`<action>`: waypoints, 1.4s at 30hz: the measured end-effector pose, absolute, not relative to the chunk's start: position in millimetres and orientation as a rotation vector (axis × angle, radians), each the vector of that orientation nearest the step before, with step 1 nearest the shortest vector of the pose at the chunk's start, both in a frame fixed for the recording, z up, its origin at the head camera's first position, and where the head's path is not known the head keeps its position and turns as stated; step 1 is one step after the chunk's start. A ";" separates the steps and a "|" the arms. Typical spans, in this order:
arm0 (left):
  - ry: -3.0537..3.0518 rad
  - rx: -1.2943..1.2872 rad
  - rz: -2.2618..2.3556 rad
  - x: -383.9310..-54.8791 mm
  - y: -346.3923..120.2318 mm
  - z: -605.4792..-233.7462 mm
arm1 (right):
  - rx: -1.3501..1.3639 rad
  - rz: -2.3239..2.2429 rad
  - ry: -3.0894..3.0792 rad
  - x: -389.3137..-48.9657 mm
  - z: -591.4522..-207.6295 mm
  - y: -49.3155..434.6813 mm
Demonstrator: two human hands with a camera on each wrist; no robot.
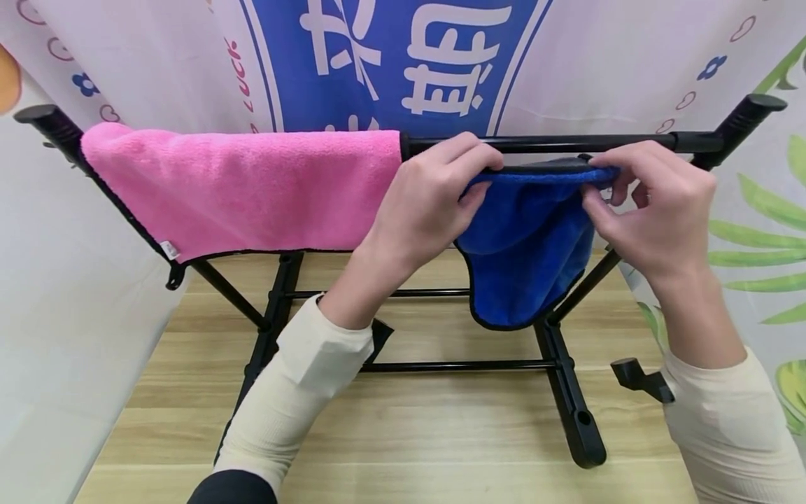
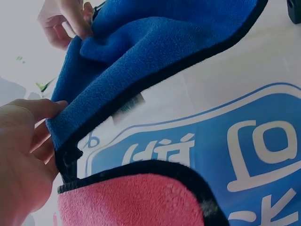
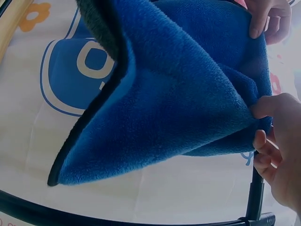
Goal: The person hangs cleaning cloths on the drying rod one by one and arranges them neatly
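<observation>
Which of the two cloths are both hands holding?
The blue cloth: the left hand and right hand pinch its upper edge. The pink cloth hangs over the bar, ungripped.

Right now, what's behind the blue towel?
In the head view, a thin bar runs in behind the blue towel, and a black leg shows below it. A wood-grained surface lies beneath. The towel hides where they continue.

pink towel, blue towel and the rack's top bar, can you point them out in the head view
pink towel (image 1: 264, 189): head view, middle of its hanging front
blue towel (image 1: 525, 259): head view, its hanging folds
top bar (image 1: 548, 145): head view, a bare stretch above the blue towel
</observation>
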State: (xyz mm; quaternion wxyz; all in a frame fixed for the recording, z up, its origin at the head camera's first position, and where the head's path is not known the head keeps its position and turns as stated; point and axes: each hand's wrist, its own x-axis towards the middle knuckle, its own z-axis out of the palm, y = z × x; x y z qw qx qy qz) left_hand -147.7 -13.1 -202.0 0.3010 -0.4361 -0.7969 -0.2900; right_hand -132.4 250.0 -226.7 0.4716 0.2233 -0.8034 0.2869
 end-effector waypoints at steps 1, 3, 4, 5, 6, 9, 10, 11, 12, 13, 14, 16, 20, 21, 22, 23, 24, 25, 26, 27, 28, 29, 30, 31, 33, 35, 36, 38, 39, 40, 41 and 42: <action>-2.093 -1.153 -0.753 -147.8 -13.8 -201.3 | 0.543 0.698 -1.962 -132.2 -226.1 250.1; -2.057 -1.144 -0.731 -148.0 -15.8 -199.7 | 0.534 0.685 -1.959 -132.0 -225.0 250.7; -2.039 -1.140 -0.723 -148.4 -16.7 -199.1 | 0.532 0.677 -1.960 -131.8 -224.5 251.0; -2.025 -1.134 -0.720 -148.7 -17.7 -198.6 | 0.532 0.671 -1.963 -131.7 -224.0 251.6; -2.020 -1.128 -0.718 -148.7 -18.7 -197.9 | 0.533 0.663 -1.967 -131.3 -223.6 252.2; -2.012 -1.100 -0.699 -149.8 -21.4 -196.5 | 0.537 0.654 -1.983 -130.2 -222.6 254.0; -2.007 -1.086 -0.688 -150.2 -22.3 -196.1 | 0.536 0.655 -1.986 -130.0 -222.7 254.7; -2.001 -1.071 -0.677 -150.8 -23.4 -195.8 | 0.535 0.656 -1.988 -129.8 -222.7 255.4; -1.993 -1.057 -0.666 -151.4 -24.5 -195.6 | 0.532 0.656 -1.989 -129.4 -222.6 256.0; -1.985 -1.044 -0.656 -152.1 -25.7 -195.3 | 0.531 0.658 -1.990 -129.2 -222.6 256.8; -1.978 -1.033 -0.649 -152.8 -26.8 -195.1 | 0.529 0.659 -1.991 -129.0 -222.4 257.5; -1.965 -1.022 -0.646 -154.2 -28.9 -194.6 | 0.530 0.663 -1.998 -128.6 -221.9 259.6; -1.956 -1.029 -0.666 -156.1 -31.4 -194.0 | 0.594 0.730 -2.027 -128.5 -220.2 266.9; -1.954 -1.031 -0.670 -156.2 -31.7 -194.0 | 0.620 0.769 -2.029 -129.1 -219.9 269.0; -1.952 -1.032 -0.669 -156.2 -31.9 -194.2 | 0.648 0.814 -2.025 -129.7 -219.6 271.3; -1.950 -1.032 -0.668 -156.2 -32.1 -194.5 | 0.674 0.866 -2.016 -130.7 -219.5 273.2; -1.947 -1.031 -0.665 -156.2 -32.1 -194.8 | 0.701 0.915 -2.004 -131.8 -219.4 274.9; -1.944 -1.031 -0.663 -156.1 -32.1 -195.1 | 0.722 0.959 -1.990 -132.8 -219.5 276.3; -1.940 -1.030 -0.659 -156.2 -32.0 -195.3 | 0.734 0.998 -1.976 -133.8 -219.6 277.3; -1.935 -1.029 -0.655 -156.4 -32.0 -195.6 | 0.745 1.022 -1.968 -134.4 -219.7 278.2; -1.931 -1.028 -0.652 -156.5 -32.0 -195.7 | 0.754 1.038 -1.965 -134.9 -219.7 279.0; -1.926 -1.029 -0.652 -156.7 -32.0 -195.8 | 0.758 1.044 -1.964 -135.3 -219.6 279.9; -1.922 -1.029 -0.652 -156.8 -32.1 -195.9 | 0.762 1.047 -1.966 -135.5 -219.4 280.9; -1.918 -1.029 -0.651 -157.0 -32.2 -195.9 | 0.769 1.046 -1.971 -135.6 -219.0 282.3; -1.915 -1.029 -0.650 -157.1 -32.9 -195.7 | 0.794 1.035 -1.997 -135.3 -217.6 286.3; -1.911 -1.030 -0.651 -157.3 -33.8 -195.7 | 0.824 1.031 -2.031 -134.6 -215.5 292.1; -1.910 -1.030 -0.654 -157.3 -34.3 -195.5 | 0.840 1.035 -2.052 -134.0 -214.3 295.6; -1.907 -1.033 -0.662 -157.4 -35.5 -195.3 | 0.871 1.027 -2.102 -132.5 -212.0 303.3; -1.905 -1.036 -0.668 -157.5 -36.1 -195.2 | 0.880 1.025 -2.122 -131.5 -211.1 307.4; -1.904 -1.041 -0.674 -157.7 -36.7 -194.9 | 0.883 1.026 -2.135 -130.4 -210.4 311.2; -1.904 -1.046 -0.680 -157.7 -37.3 -194.7 | 0.889 1.041 -2.138 -129.3 -209.9 314.8; -1.904 -1.050 -0.687 -157.8 -38.0 -194.3 | 0.900 1.088 -2.128 -128.4 -209.6 317.9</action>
